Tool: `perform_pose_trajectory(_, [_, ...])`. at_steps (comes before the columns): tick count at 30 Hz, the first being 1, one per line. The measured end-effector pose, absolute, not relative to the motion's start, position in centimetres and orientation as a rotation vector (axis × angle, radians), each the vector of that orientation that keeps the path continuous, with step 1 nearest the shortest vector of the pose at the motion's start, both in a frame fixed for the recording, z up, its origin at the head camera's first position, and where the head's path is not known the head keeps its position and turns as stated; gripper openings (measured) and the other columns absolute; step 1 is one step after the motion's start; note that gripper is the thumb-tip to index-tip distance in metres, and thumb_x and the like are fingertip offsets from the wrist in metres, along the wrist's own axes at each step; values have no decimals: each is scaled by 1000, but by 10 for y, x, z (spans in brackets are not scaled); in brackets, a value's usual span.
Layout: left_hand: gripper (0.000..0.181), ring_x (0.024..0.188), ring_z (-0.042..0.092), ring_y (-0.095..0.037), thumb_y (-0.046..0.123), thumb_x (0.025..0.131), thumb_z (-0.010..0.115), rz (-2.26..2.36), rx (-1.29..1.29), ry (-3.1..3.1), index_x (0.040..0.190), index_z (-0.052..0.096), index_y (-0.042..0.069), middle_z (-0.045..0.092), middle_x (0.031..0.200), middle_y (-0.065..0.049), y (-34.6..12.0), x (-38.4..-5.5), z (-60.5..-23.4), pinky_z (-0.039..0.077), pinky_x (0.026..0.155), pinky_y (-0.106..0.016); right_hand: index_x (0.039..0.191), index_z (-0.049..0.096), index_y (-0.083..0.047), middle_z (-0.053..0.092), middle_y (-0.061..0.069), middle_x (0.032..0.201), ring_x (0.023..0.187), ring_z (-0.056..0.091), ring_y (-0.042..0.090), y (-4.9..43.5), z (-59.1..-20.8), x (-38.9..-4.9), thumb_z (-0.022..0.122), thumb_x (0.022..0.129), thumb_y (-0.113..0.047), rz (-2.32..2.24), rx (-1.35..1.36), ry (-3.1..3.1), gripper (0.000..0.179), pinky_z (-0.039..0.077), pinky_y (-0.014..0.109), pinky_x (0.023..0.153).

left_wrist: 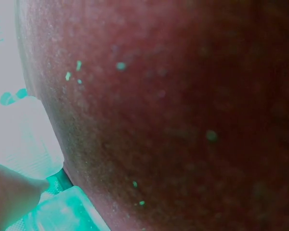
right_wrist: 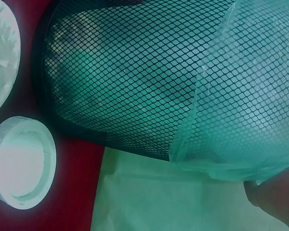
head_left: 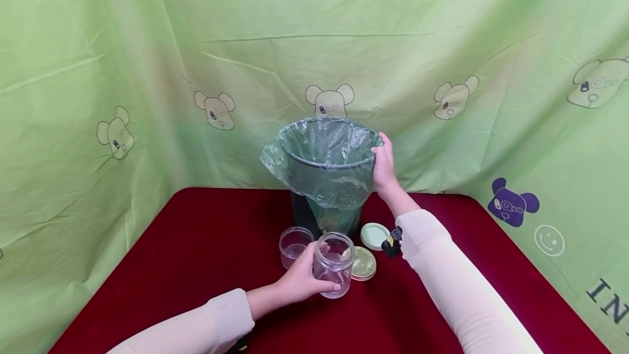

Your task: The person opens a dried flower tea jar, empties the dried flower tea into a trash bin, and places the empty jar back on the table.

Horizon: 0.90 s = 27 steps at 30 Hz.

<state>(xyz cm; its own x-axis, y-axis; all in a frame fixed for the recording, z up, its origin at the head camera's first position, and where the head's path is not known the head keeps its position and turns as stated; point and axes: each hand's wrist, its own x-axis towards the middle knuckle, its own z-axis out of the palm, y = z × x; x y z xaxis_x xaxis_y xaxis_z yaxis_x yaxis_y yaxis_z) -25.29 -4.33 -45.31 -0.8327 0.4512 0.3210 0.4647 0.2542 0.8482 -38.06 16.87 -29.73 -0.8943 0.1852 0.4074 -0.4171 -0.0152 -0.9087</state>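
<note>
My left hand [head_left: 297, 282] holds a clear ribbed jar [head_left: 333, 275] around its side, in front of the bin. The jar has no lid on its mouth. In the left wrist view the jar [left_wrist: 26, 139] is washed out at the left edge. At the back, my right hand [head_left: 385, 167] grips the right rim of a dark mesh wastebasket [right_wrist: 120, 72]. A translucent green bin bag [head_left: 334, 187] lines that basket and hangs over its rim. The right wrist view shows the bag [right_wrist: 250, 96] over the mesh, with only part of the hand at the lower right.
A second clear jar [head_left: 289, 253], wide and without a lid, stands left of the held one. Right of it lie a pale green lid [head_left: 375, 235] and a gold-toned lid [head_left: 365, 264]. Dark red cloth [head_left: 221, 245] covers the table; a green printed curtain [head_left: 265, 42] hangs behind.
</note>
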Motion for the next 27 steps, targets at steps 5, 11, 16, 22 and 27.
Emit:
perform_pose_trajectory(5, [87, 124, 49, -27, 20, 68, 89, -1682, -911, -2472, 138, 39, 1, 52, 133, -15, -45, -252, -455, 38, 104, -43, 153, 17, -5, 24, 15, 155, 136, 27, 26, 170, -297, -379, 32, 92, -13, 1957, 239, -1906, 63, 20, 35, 112])
perform_pose_trajectory(11, [90, 127, 47, -25, 21, 68, 89, -1711, -905, -2468, 140, 38, 3, 50, 137, -14, -45, -251, -456, 37, 105, -43, 155, 12, -9, 15, 8, 160, 143, 16, 20, 172, -297, -377, 30, 97, -19, 1903, 240, -1997, 61, 12, 37, 115])
perform_pose_trajectory(16, [91, 129, 46, -26, 22, 70, 89, -1733, -911, -2452, 142, 37, 5, 48, 140, -13, -44, -251, -456, 36, 106, -45, 156, 8, -11, 8, 3, 161, 145, 9, 17, 173, -297, -375, 30, 100, -25, 1878, 255, -2030, 62, 8, 35, 116])
perform_pose_trajectory(22, [89, 128, 47, -23, 21, 72, 88, -1763, -916, -2434, 143, 36, 6, 51, 136, -11, -45, -253, -453, 35, 107, -44, 156, 7, -10, 7, 4, 162, 145, 8, 17, 175, -296, -374, 30, 102, -29, 1862, 257, -2028, 62, 7, 35, 116])
perform_pose_trajectory(27, [85, 125, 50, -31, 13, 73, 86, -1784, -935, -2417, 141, 37, 0, 52, 134, -18, -46, -245, -437, 35, 106, -44, 155, 9, -8, 10, 6, 161, 145, 9, 18, 176, -297, -374, 31, 102, -34, 1821, 265, -2040, 64, 8, 35, 116])
